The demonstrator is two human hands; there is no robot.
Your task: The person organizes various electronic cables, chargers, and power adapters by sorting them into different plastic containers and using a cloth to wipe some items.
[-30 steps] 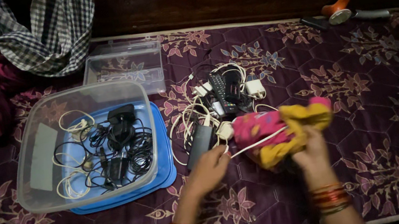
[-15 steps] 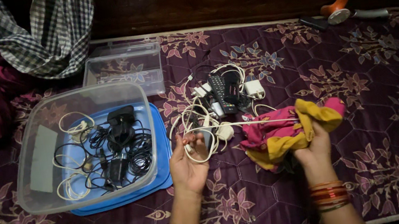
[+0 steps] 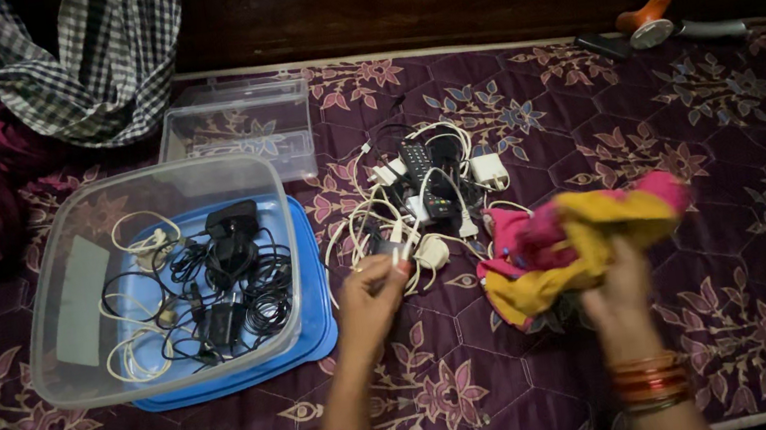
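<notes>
Since half a second ago, our right hand [image 3: 621,286] has lifted the pink and yellow cloth pouch [image 3: 578,234] a little to the right, and the white cable [image 3: 421,201] no longer stretches to it; our left hand [image 3: 373,297] has turned over toward the heap of chargers and cords [image 3: 422,204]. To do this well, we judge it best to draw the cable free slowly, so its loops do not snag the black remote [image 3: 427,183]. Our left fingers are pinched shut on the cable's end; our right hand is closed around the pouch, held above the patterned bedcover [image 3: 748,221].
</notes>
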